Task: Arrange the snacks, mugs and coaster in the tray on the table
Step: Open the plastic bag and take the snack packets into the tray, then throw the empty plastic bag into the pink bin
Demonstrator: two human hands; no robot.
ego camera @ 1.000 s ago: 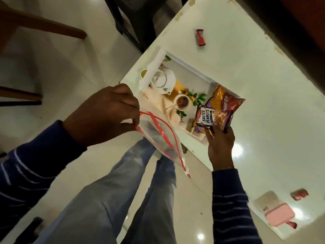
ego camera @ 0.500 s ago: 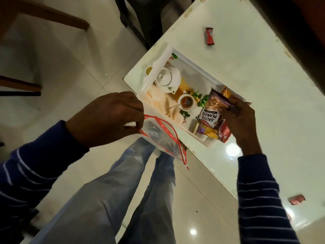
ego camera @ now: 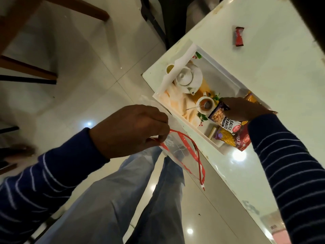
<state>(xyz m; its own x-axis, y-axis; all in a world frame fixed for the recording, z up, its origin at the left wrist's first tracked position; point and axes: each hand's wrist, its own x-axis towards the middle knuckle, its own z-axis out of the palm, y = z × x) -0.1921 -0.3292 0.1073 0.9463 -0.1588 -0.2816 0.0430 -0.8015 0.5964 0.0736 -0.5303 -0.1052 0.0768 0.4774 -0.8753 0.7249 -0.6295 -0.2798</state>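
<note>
- Left hand [ego camera: 130, 131]: fingers pinched on the red-edged mouth of a clear plastic bag [ego camera: 182, 154], which hangs open off the near edge of the table [ego camera: 281, 71], above the person's legs.
- Right hand [ego camera: 244, 110]: lies palm down over the snack packets inside the tray [ego camera: 219, 64]; fingers rest on the peanut packet [ego camera: 223, 118], but whether they clench it cannot be told.
- Tray: white and rectangular, set at the table's near corner; its floor bears a printed picture of a teapot, cup and leaves.
- Peanut packet: dark, labelled "SALTED PEANUTS", lies at the right end of the tray, partly under the right hand.
- Second snack packet [ego camera: 235, 138]: purple, yellow and red, lies beneath and beside the peanut packet, its lower end over the tray's near rim.
- Yellow packet [ego camera: 251, 99]: a corner shows beyond the right hand, at the tray's far right corner.
- Small red wrapper [ego camera: 238, 36]: lies alone on the table, well apart from the tray.
</note>
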